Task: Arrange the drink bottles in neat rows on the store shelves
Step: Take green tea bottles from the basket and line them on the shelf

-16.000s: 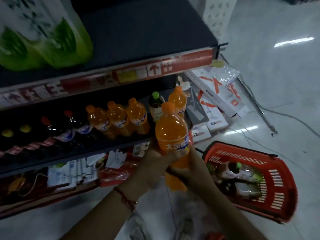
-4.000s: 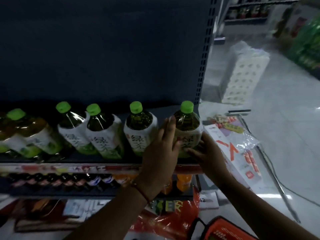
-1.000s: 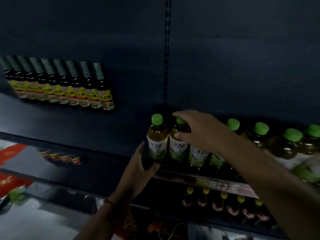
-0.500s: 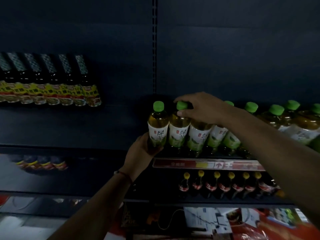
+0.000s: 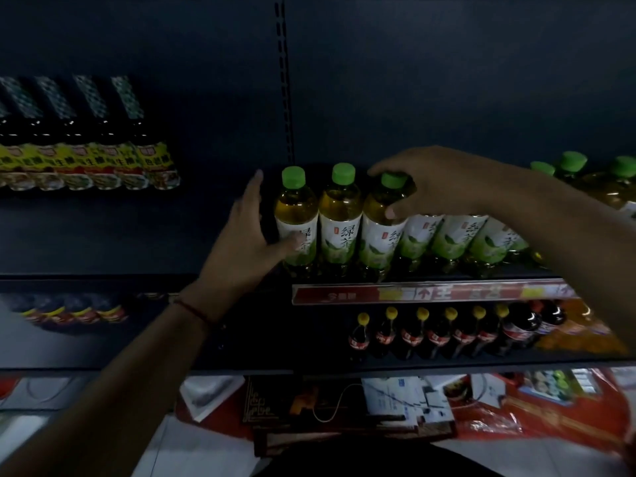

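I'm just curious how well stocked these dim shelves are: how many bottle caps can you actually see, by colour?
Green caps: 6
Yellow caps: 6
Total: 12
The right hand grips one green-capped bottle, and its arm hides the caps of a few more in that row.

Dim, underexposed aisle; soft focus; wide-angle bending at edges; floor brighter below.

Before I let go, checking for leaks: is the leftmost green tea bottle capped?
Capped: a green cap sits on the leftmost green tea bottle.
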